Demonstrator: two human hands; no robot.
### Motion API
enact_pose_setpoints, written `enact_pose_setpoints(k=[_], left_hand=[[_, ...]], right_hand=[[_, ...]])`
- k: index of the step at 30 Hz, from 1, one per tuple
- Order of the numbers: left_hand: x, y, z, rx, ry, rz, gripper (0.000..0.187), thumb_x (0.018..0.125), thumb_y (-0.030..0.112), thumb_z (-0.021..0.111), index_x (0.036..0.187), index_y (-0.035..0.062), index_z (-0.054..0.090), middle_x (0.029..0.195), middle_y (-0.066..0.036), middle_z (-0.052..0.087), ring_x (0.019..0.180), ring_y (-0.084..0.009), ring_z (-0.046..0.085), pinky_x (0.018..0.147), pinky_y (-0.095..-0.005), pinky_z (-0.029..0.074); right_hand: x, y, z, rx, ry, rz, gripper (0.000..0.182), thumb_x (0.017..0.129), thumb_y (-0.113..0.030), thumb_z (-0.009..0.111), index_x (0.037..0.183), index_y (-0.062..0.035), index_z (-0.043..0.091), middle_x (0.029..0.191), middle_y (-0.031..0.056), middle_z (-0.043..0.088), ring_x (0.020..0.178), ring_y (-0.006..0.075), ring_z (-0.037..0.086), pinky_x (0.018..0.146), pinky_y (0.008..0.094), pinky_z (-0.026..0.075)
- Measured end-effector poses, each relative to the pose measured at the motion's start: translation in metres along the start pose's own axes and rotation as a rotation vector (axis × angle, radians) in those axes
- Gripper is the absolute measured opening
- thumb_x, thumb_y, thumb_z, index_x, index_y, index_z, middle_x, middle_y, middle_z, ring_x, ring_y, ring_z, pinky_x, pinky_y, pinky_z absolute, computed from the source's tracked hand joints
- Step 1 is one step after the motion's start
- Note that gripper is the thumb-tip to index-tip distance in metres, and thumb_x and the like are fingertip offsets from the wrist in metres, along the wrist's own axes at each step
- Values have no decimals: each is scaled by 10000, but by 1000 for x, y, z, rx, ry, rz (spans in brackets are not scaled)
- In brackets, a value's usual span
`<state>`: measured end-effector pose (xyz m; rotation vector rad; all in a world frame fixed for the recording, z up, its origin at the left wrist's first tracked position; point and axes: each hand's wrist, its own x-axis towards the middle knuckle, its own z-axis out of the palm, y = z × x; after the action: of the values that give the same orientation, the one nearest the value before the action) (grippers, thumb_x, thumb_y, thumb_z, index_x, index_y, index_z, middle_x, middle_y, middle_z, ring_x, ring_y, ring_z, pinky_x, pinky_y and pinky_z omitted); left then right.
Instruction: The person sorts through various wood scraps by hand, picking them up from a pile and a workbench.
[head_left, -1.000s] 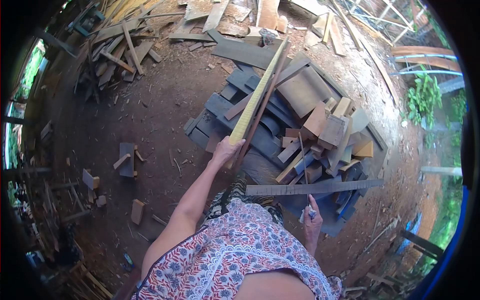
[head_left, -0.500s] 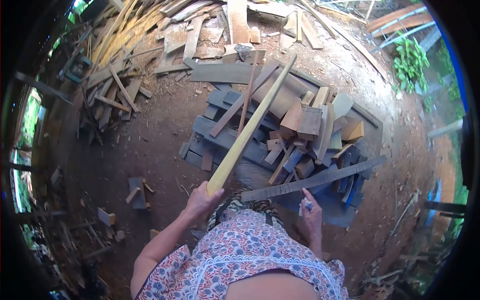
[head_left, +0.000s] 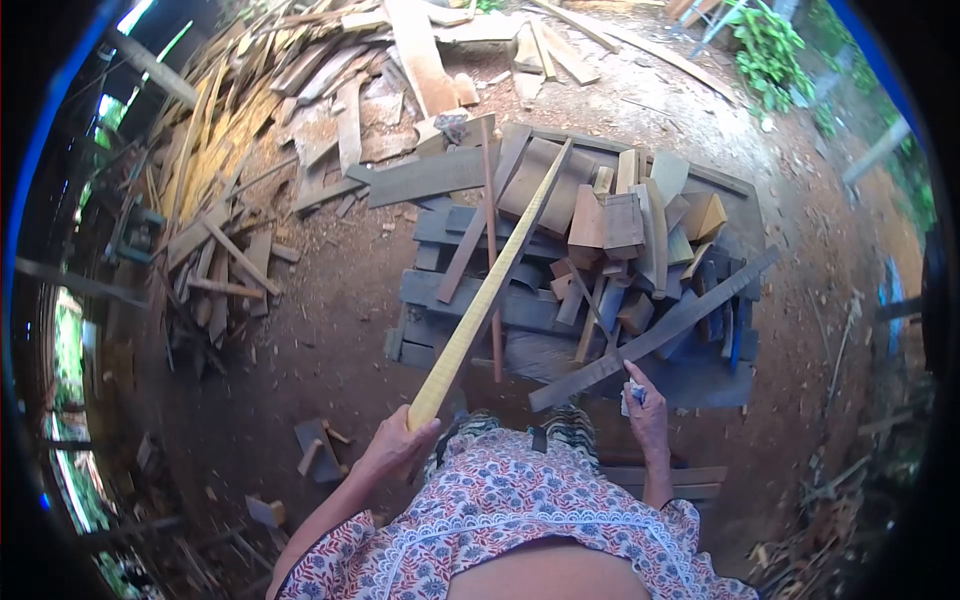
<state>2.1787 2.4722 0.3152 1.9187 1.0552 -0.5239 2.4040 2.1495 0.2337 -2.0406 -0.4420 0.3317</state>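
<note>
Closest to the camera is the person's patterned blouse [head_left: 500, 520], filling the bottom of the view. Just beyond it, the left hand [head_left: 395, 447] is wrapped tight around the near end of a long pale yellow wooden strip [head_left: 487, 290]. The strip rises from that fist and slants up and to the right, its far end reaching over the stack of timber ahead.

On the other side, the right hand [head_left: 648, 405] is curled around a small white and blue object [head_left: 633, 397], too small to identify. The index finger points up and touches, or sits just under, the lower edge of a long grey plank [head_left: 655, 332]. That plank lies slantwise, low at its left end near the person and higher at its right end, resting across the front of the pile.

The pile of offcuts [head_left: 620, 240] sits on a bed of dark grey boards [head_left: 450, 290] laid flat on the bare earth floor [head_left: 330, 330]; short brown and tan blocks are heaped on its right half. A thin reddish stick [head_left: 492, 250] lies over the boards, crossing under the yellow strip.

To the left, near the person's elbow, a small grey block with a peg [head_left: 318, 445] lies on the soil. Further out on the left, a sprawling heap of scrap slats [head_left: 230, 190] fans over the ground, and at the top right green plants [head_left: 770, 50] grow beside the yard.
</note>
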Motion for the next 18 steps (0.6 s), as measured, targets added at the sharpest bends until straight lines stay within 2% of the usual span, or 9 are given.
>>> enact_pose_setpoints(k=[1,3,9,11,13,14,16,17,18], left_hand=[[0,-12,-12,-4,-15,46,629,803,555,602,1038,-26,547,919,-214,637,884,-293,636,766,-389,480],[8,-42,-40,5,-46,70,616,813,535,611,1066,-23,546,939,-197,633,893,-256,624,777,-368,474],[0,-102,-117,-204,-321,109,619,862,507,572,1160,-32,512,1004,-102,597,893,-153,545,801,-305,453],[6,-128,-142,-278,-337,246,476,950,458,445,1127,26,539,893,-26,581,777,-113,529,688,-259,470],[-27,-87,-186,-774,-469,-201,354,976,388,403,1051,81,562,761,-40,568,576,-143,538,479,-293,451],[-21,-101,-203,-747,-495,-142,446,965,441,406,1153,55,526,908,-104,583,552,-126,548,503,-247,491],[-23,-98,-230,-1319,-895,9,427,963,409,435,1196,55,485,830,-88,558,562,-121,533,473,-234,452],[-22,-95,-238,-1334,-860,29,427,963,409,435,1196,55,485,830,-88,558,562,-121,533,473,-234,452],[-20,-91,-244,-1379,-909,-15,416,963,393,444,1215,62,468,802,-73,536,551,-118,514,459,-232,432]], right_hand=[[-6,-10,14,2,29,4,385,928,-236,575,1269,-59,548,833,-22,561,663,50,431,595,219,419],[-19,-32,42,58,-17,199,356,903,-191,597,1244,-92,567,1079,134,643,923,157,618,807,277,471],[-54,-111,145,110,28,80,398,908,-183,587,1286,-74,522,1172,132,614,1010,174,607,843,294,468],[-59,-126,166,138,9,34,402,913,-170,580,1296,-69,509,1170,114,614,987,168,605,847,295,467],[-63,-149,178,137,-11,-4,386,914,-137,571,1289,-59,515,1153,103,612,937,158,600,823,271,469],[-65,-173,182,201,-32,36,368,913,-96,558,1277,-52,525,1015,69,625,803,135,583,746,271,480],[-74,-214,191,272,-131,-2,366,903,-71,556,1268,-51,536,924,56,607,734,124,563,699,265,473],[-74,-231,195,326,-187,-25,366,892,-46,554,1258,-50,546,833,42,588,665,113,542,652,259,467],[-71,-245,202,149,-172,-385,374,851,-4,566,1223,-44,564,695,-23,488,564,88,486,510,257,414]])
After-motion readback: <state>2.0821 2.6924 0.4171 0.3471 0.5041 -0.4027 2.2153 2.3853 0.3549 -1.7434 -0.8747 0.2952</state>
